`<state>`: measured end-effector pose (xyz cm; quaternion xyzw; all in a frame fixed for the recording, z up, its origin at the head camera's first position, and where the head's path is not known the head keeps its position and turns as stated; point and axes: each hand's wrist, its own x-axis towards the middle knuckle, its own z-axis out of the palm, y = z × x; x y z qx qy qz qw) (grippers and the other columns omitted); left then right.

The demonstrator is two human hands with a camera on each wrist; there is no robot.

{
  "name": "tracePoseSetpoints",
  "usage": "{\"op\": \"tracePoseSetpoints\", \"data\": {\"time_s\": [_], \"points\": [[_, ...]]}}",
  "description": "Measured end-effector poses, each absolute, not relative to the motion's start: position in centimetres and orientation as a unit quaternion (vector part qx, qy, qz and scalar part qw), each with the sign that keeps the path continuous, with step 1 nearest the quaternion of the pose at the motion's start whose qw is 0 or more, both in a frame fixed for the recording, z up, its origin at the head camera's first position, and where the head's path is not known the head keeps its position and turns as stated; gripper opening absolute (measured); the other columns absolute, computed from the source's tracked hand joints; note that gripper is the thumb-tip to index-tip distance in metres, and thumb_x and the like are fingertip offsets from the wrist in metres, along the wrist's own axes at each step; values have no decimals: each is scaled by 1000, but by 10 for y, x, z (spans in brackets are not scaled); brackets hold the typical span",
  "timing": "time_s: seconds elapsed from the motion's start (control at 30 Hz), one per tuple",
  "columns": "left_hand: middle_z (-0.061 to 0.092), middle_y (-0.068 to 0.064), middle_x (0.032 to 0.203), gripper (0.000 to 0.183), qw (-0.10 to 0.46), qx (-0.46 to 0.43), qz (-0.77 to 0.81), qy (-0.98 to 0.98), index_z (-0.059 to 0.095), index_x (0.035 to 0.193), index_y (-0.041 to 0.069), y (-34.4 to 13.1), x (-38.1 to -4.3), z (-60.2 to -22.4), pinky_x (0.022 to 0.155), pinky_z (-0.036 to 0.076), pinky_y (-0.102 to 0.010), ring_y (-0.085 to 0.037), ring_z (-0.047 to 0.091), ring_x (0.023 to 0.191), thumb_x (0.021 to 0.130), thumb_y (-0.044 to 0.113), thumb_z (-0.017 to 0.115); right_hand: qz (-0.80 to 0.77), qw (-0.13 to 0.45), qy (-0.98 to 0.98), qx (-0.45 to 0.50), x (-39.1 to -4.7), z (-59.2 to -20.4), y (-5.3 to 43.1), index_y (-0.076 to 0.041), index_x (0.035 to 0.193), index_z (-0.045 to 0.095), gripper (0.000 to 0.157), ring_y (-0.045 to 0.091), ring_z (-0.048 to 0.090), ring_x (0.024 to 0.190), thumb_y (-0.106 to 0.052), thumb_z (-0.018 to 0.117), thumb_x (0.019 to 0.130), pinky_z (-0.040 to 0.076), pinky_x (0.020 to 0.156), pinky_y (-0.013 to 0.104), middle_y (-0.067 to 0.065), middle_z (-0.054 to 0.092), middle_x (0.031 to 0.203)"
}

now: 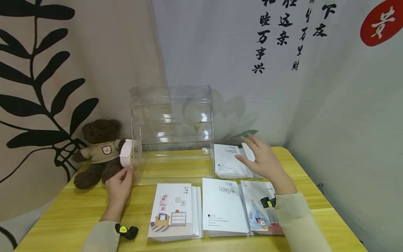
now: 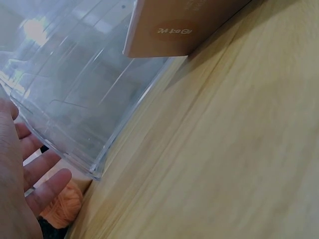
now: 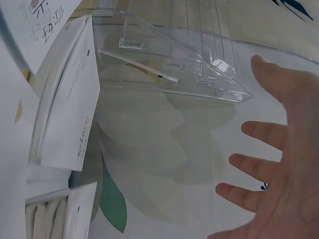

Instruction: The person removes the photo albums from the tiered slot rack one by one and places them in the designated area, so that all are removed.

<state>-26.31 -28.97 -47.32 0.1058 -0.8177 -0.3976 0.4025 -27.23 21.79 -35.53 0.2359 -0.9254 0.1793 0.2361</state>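
A clear plastic tiered rack (image 1: 176, 147) stands at the back of the table. My left hand (image 1: 121, 185) is at its lower left front edge; thumb and index finger pinch the rim there, while the other fingers (image 2: 42, 167) extend loosely along the outside. My right hand (image 1: 262, 157) hovers with spread fingers above a white-covered stack of booklets (image 1: 231, 161) to the right of the rack. Nothing lies in that hand in the right wrist view, where the rack's sloping side (image 3: 174, 59) shows beyond the fingers (image 3: 256, 169).
In front stand a stack with a furniture drawing (image 1: 171, 213), a white stack (image 1: 223, 206) and a stack with a tent picture (image 1: 259, 210). A brown teddy bear (image 1: 102, 150) sits at the left beside a pale pink rounded object (image 1: 126, 154). A printed cloth (image 1: 220, 45) hangs behind.
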Motion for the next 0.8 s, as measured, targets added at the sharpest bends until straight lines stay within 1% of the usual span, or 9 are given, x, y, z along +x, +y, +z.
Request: {"op": "tracePoseSetpoints", "data": {"time_s": [0.2,0.3,0.37,0.47,0.53,0.6,0.67,0.73,0.8], "points": [[77,-4,84,28,387,114,-403,-822,83,104,18,-288,-261,-471,69,42,-16,14,52,72,97,40,67,134,215,-945,209,-276,-356,208,-22,158,36,81,43,25,147,-67,55,93,18,103,81,12,29,163],[77,-3,82,26,408,103,-391,-818,83,102,17,-289,-262,-467,67,41,-13,17,50,70,97,37,68,116,200,-953,197,-278,-359,205,-28,162,25,85,44,15,150,-72,50,93,13,103,83,11,19,166],[76,-4,79,23,437,79,-375,-813,83,101,15,-291,-261,-461,64,39,-12,17,49,67,97,32,69,109,188,-958,189,-278,-362,204,-31,163,18,88,45,8,151,-75,47,92,8,102,84,10,11,168],[74,-4,77,19,490,22,-334,-805,82,100,11,-292,-260,-445,61,38,-13,8,52,65,96,24,69,103,175,-963,179,-276,-362,201,-35,163,9,91,45,0,151,-78,45,91,1,102,84,10,2,169],[75,-6,87,19,501,-15,-304,-810,81,105,10,-289,-257,-430,61,42,-19,-4,58,66,96,22,69,100,173,-964,176,-275,-363,200,-36,163,7,92,45,-4,151,-79,45,90,-2,101,84,9,-2,169],[74,-7,103,25,477,-39,-285,-830,78,114,10,-283,-252,-413,69,49,-31,-19,64,77,96,26,68,98,174,-964,173,-274,-363,199,-36,163,7,93,44,-6,151,-79,45,90,-3,100,85,10,-2,169],[67,-10,126,38,410,-46,-272,-869,71,129,13,-275,-245,-393,83,51,-48,-33,64,100,99,36,65,91,176,-965,170,-275,-364,199,-37,163,7,93,44,-8,151,-80,44,89,-4,100,85,10,-3,169],[54,-12,146,54,329,-52,-263,-905,60,143,16,-266,-238,-373,96,42,-64,-40,53,126,99,48,60,88,176,-966,169,-275,-365,198,-38,163,7,93,43,-10,151,-81,43,89,-5,99,85,9,-4,169],[40,-12,158,67,264,-60,-251,-929,49,152,18,-257,-232,-355,105,29,-71,-41,33,144,99,59,54,85,175,-966,169,-276,-365,197,-38,162,8,92,42,-13,150,-82,41,88,-6,99,85,9,-6,169]]}}
